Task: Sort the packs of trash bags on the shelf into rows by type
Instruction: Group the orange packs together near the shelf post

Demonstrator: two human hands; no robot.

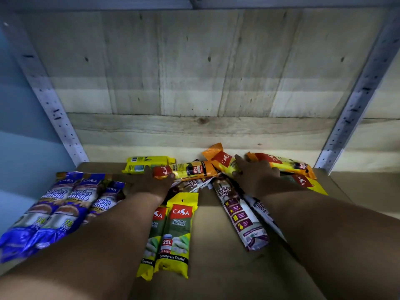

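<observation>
Packs of trash bags lie on a brown shelf (216, 245). Three blue singlet-handle packs (58, 204) lie side by side at the left. Two yellow 25L packs (175, 232) lie in the middle front. My left hand (151, 180) grips the red end of an orange 60L pack (190, 171) lying crosswise. My right hand (253, 172) presses on another orange pack (220, 159) at the back. A third orange pack (287, 163) lies right of it. White and brown drawstring packs (238, 213) lie under and in front of my right hand. A yellow pack (145, 164) lies at the back.
A wooden plank wall (194, 83) closes the back of the shelf. Perforated metal uprights stand at the left (49, 100) and right (357, 98). Another yellow pack (311, 184) sticks out beside my right wrist. Bare shelf surface shows between my forearms.
</observation>
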